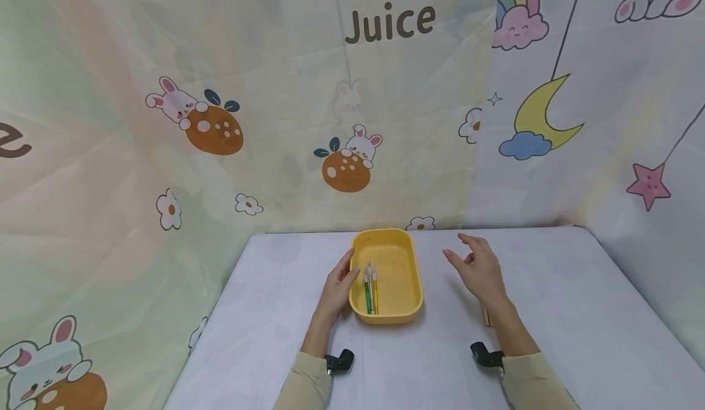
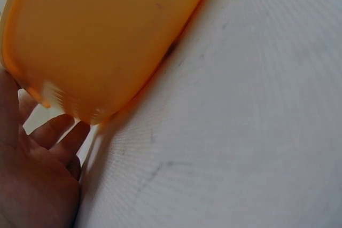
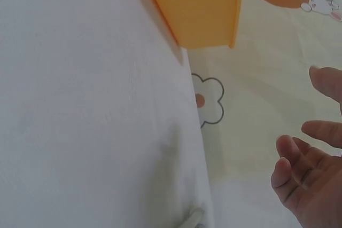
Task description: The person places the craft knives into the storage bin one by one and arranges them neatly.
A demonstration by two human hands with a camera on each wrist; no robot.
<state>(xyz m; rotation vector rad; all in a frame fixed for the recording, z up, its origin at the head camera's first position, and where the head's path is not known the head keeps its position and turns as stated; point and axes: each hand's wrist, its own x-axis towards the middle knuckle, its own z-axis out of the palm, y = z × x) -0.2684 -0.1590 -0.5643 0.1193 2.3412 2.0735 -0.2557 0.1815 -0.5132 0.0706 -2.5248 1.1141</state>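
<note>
Left hand (image 1: 333,289) at 9 o'clock and right hand (image 1: 481,272) at 3 flank the yellow tray (image 1: 398,278); only the head view shows its pencils (image 1: 376,294), near 7 o'clock. The left grips the tray's side; the right, fingers parted, holds nothing.

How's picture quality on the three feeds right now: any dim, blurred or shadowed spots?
Head view: evenly bright, pencils small but distinct in the yellow tray; left wrist view: dimmer, the tray a soft-edged deep orange, fine ripple lines over the white tabletop; right wrist view: a diffuse shadow on the tabletop, lower middle.
</note>
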